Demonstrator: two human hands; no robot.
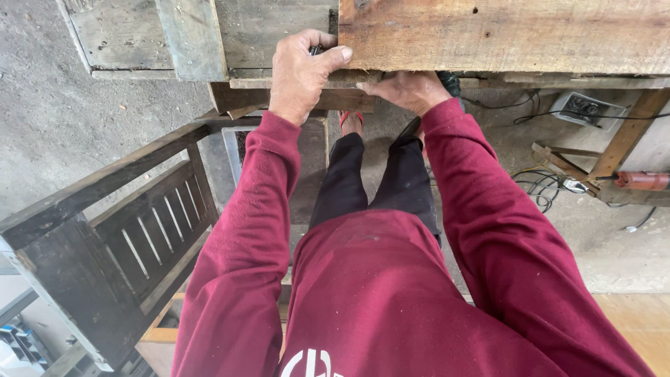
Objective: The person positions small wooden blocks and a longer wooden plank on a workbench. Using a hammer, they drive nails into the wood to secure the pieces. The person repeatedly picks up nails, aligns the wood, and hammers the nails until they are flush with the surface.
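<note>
My left hand [301,73] grips the near end of a rough brown wooden plank [502,35] that lies across the top of the view, thumb on the plank's face and fingers curled over a small dark object I cannot make out. My right hand [408,89] is tucked under the plank's lower edge, fingers hidden beneath it, next to a dark tool body [450,82]. Both arms wear maroon sleeves. Below them I see my black trousers and a red sandal [351,120].
Grey weathered boards [188,35] lie at the upper left. A dark wooden slatted bench [118,230] stands at the left. At the right, a power strip [585,108] with cables and a red power tool [642,180] rest on a wooden frame [621,139] over concrete floor.
</note>
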